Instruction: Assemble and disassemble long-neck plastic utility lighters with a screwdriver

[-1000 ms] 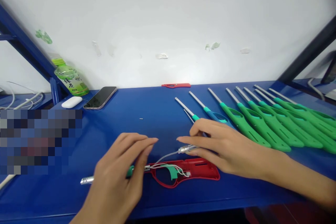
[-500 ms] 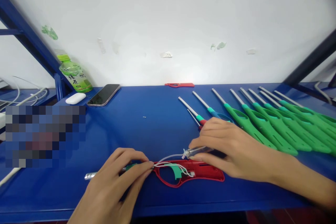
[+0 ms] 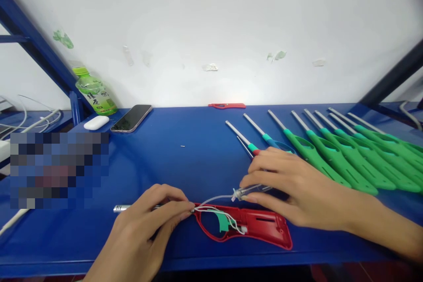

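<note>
On the near part of the bench lies an open red lighter handle half (image 3: 269,224), its inside facing up. A teal trigger (image 3: 223,221) and white wires (image 3: 211,209) sit in it. My left hand (image 3: 148,222) pinches the neck of the lighter, where the wires and tube come together; its silver barrel (image 3: 120,208) sticks out to the left. Above the handle, my right hand (image 3: 291,183) holds a clear fuel tank (image 3: 246,191) between thumb and fingers. A thin clear tube (image 3: 216,198) runs from the tank's end to my left fingertips.
Several green lighters (image 3: 333,158) lie side by side on the right, beside a blue one (image 3: 280,145) and a red-and-silver one (image 3: 239,134). A red handle half (image 3: 228,105) rests by the wall. At the left are a phone (image 3: 132,119), a white case (image 3: 96,122) and a bottle (image 3: 95,94).
The red handle's right end has swung toward me, uncovering more of its inside. The silver barrel's tip has shifted up and right. Both hands keep their grips.
</note>
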Available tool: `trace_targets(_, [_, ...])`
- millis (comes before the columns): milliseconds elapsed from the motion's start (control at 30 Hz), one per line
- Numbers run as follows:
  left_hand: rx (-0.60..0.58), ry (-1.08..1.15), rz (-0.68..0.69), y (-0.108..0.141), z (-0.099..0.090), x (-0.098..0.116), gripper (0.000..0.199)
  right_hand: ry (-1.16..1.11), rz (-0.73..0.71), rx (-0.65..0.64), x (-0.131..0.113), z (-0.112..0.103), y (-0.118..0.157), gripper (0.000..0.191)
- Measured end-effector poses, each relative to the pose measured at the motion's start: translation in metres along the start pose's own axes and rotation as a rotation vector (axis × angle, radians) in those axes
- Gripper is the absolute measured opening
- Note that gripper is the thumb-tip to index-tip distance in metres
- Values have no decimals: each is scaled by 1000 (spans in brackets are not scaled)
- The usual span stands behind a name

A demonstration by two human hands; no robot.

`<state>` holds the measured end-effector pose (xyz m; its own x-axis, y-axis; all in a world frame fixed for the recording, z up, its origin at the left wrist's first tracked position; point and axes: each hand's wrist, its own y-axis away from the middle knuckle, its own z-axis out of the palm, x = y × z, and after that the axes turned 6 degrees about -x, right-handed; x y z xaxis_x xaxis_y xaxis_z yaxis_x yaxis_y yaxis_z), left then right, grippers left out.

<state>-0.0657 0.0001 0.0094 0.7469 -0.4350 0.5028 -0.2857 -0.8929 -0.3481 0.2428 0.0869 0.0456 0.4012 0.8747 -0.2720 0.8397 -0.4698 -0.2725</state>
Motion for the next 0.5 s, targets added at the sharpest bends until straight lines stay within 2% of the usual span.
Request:
trace_targets(200, [-24,-69,13,1,0,1,33,13,-5,-8,-3,4,0,21])
trace_targets(500, [-16,-86,71,0,2,-1,31,176,-43,-18,-3,24,-2,35])
